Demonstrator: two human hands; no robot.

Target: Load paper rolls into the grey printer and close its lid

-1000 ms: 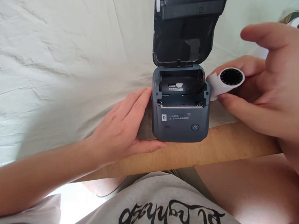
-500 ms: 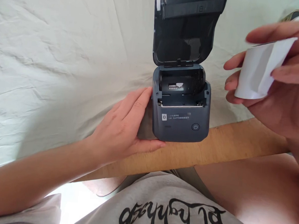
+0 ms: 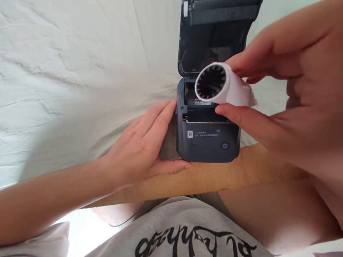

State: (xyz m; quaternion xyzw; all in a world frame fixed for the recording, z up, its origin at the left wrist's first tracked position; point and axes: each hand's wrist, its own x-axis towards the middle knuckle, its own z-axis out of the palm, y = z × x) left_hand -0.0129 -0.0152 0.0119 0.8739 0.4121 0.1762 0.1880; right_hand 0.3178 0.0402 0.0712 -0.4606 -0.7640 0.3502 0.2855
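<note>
A dark blue label printer [image 3: 207,146] stands on the cloth near the wooden edge, its lid [image 3: 216,37] raised and its compartment exposed. My left hand [image 3: 141,142] rests against the printer's left side, fingers along the side and thumb at the front bottom corner, spread apart around that corner. Between the thumb and fingers of my right hand [image 3: 283,81] is a white paper roll [image 3: 238,90], held over the compartment. The roll's dark hollow core faces left toward the camera. It hides the right part of the compartment.
A pale, wrinkled cloth [image 3: 77,51] lies under and around the printer. Along the near side runs a bare wooden edge [image 3: 245,169], with my legs and a grey shirt [image 3: 164,230] with black lettering below it.
My right hand has moved left with the roll, from beside the printer to above its compartment, and the roll has turned to show its core. My left hand has stayed at the printer.
</note>
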